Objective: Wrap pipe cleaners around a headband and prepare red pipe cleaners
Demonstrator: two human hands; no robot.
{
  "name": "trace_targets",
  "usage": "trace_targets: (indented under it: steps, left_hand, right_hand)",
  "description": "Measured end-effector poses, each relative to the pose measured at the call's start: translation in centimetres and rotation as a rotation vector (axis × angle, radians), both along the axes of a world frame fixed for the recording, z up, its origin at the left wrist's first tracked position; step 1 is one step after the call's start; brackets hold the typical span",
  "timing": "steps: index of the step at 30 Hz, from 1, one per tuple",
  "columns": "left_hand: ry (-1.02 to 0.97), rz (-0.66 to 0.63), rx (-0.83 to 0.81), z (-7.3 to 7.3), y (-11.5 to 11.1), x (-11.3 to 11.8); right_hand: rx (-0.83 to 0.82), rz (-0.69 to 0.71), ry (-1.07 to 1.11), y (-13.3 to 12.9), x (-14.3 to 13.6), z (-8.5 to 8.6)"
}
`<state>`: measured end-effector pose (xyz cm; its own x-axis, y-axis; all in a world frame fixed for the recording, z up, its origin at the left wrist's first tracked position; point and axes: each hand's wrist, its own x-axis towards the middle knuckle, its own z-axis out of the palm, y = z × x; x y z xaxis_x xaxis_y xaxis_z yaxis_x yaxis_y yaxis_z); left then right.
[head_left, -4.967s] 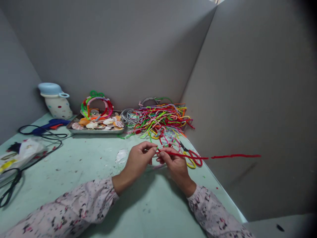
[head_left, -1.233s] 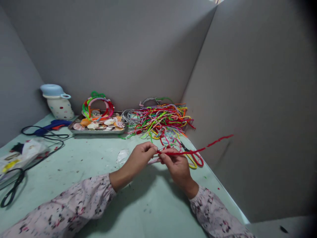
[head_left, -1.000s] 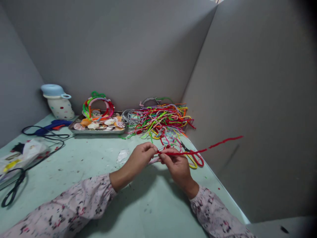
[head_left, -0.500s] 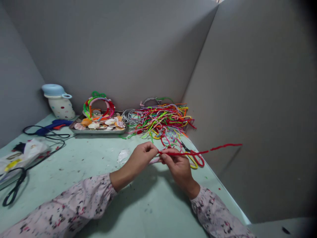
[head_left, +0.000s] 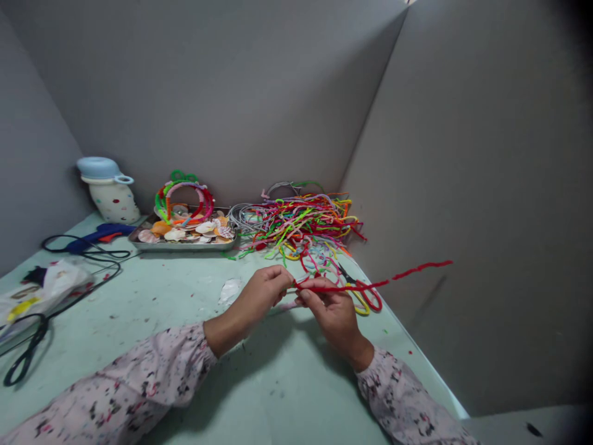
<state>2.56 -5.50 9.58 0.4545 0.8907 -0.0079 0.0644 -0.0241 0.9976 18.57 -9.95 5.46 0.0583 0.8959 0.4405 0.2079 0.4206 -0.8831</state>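
Note:
A red pipe cleaner (head_left: pixel 370 286) runs from between my fingers out to the right, its far end past the table edge. My right hand (head_left: pixel 334 315) pinches it between thumb and fingers. My left hand (head_left: pixel 264 295) has its thumb and fingertips closed on the pipe cleaner's near end, close to the right fingertips. Part of a pale pink strand (head_left: pixel 288 305) shows beneath the two hands; where it leads is hidden. Behind my right hand lie scissors (head_left: pixel 374 300) with red and yellow handles, partly covered by the red pipe cleaner.
A heap of coloured pipe cleaners (head_left: pixel 308 219) lies at the back beside coiled grey wire (head_left: pixel 250 216). A metal tray (head_left: pixel 185 246) of seashells carries a colourful ring (head_left: pixel 207 201). Leftward are a bottle (head_left: pixel 113 201), a blue tool (head_left: pixel 99 236), a black cable (head_left: pixel 44 321) and a plastic bag (head_left: pixel 58 284).
The red pipe cleaner's free end has risen slightly. My left hand has shifted a little to the left, its fingers turned slightly at the near end. My right hand has barely moved.

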Motion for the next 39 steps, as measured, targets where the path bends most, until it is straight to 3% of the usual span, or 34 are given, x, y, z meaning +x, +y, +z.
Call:
trace_targets:
  steps: [29,39]
  left_hand:
    - [0.037,0.032,0.056,-0.09,0.10,0.17]
    - [0.110,0.019,0.188,0.04,0.10,0.30]
  right_hand:
    - [-0.004,0.038,0.005,0.04,0.23,-0.22]
    - [0.244,-0.125,-0.296,-0.12,0.41,0.40]
